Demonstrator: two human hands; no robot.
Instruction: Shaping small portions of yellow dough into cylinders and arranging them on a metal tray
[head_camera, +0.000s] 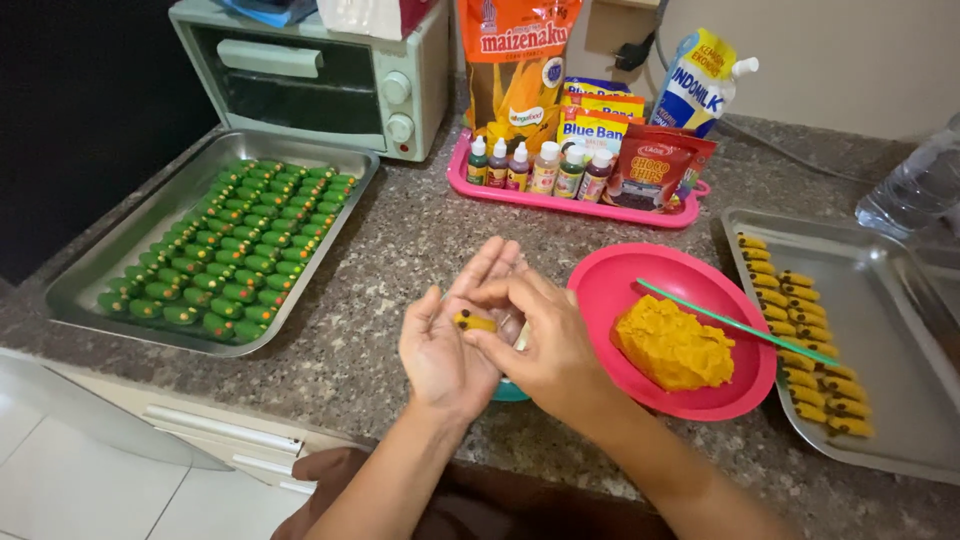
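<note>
My left hand (445, 340) lies palm up over the counter's front edge with a small yellow dough piece (474, 322) resting on it, dark dots at one end. My right hand (540, 340) sits beside it, fingertips pinching at that dough piece. Just to the right stands a pink bowl (620, 280) holding a lump of orange-yellow dough (672, 345), with a thin green stick (735, 321) laid across its rim. A teal object (510, 392) peeks out under my hands, mostly hidden.
A metal tray (120, 260) at left holds rows of green shaped pieces (235, 250). Another metal tray (880, 300) at right holds yellow pieces (805, 350). At the back are a small oven (320, 80), a pink tray (560, 200) of colouring bottles and packets, and a water bottle (915, 185).
</note>
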